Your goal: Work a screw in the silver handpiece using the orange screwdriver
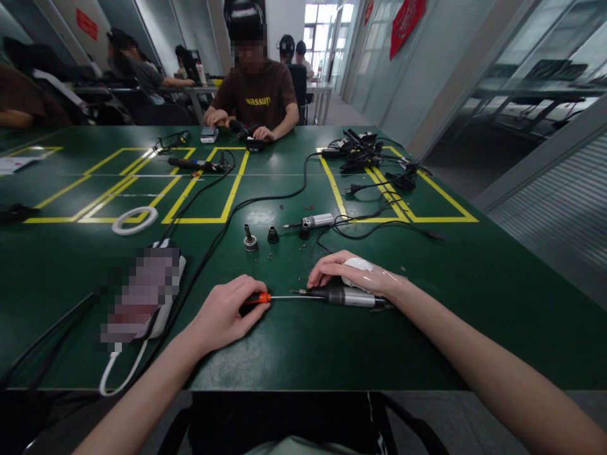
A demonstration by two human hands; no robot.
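My left hand (237, 309) is closed round the orange and black handle of a screwdriver (263, 297), whose long thin shaft points right. Just beyond the shaft's end lies a black and silver electric screwdriver (351, 296), its bit pointing left. Over it rests my right hand (351, 273), with a white patch on its back and fingers curved down near the tool's front; whether they grip it is unclear. Behind the hands stand a metal part with a stem (250, 240) and a small black cone (272, 235), beside a second silver tool (318, 220).
A phone (142, 291) on a white device lies at the left with cables. Further back are a white ring (135, 220), a dark tool (196, 165) and a pile of black cables (358, 150). Across the green table (284, 360) a person handles devices.
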